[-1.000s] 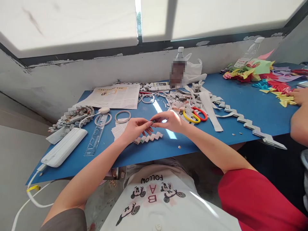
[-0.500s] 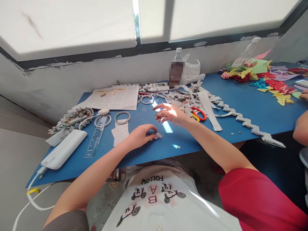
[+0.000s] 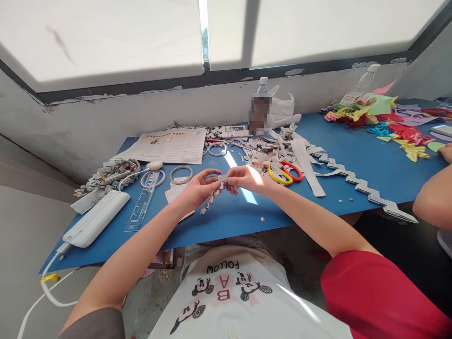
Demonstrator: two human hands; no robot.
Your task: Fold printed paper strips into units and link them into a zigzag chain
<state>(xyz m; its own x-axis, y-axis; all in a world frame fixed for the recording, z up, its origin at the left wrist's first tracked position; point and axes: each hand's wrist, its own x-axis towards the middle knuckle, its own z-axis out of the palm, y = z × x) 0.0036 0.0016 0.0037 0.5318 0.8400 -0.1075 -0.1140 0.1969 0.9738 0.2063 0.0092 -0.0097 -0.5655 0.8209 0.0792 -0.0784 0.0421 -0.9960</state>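
A short zigzag chain of folded newsprint [image 3: 208, 203] hangs from between my hands, just over the table. The fingers of my left hand [image 3: 200, 189] are closed around its upper part. My right hand [image 3: 246, 180] pinches the top end of the same chain, thumb against fingers. My fingertips partly cover the upper folds. Right of my right hand lie scissors with red and yellow handles [image 3: 280, 179], close to a heap of folded newsprint pieces [image 3: 259, 149]. A longer folded paper chain [image 3: 362, 183] runs to the table's right front edge.
On the left are a coiled paper chain [image 3: 120, 174], a white power strip [image 3: 97, 219], a clear ruler [image 3: 141, 207] and a tape roll [image 3: 181, 174]. A newspaper [image 3: 165, 146] and bottle [image 3: 259, 113] stand or lie behind. Another person's arm [image 3: 434, 188] is at right, near colored paper [image 3: 413, 134].
Both hands have come together. My left hand has lifted the paper chain from the table. My right hand has moved down slightly to meet it and now grips its end.
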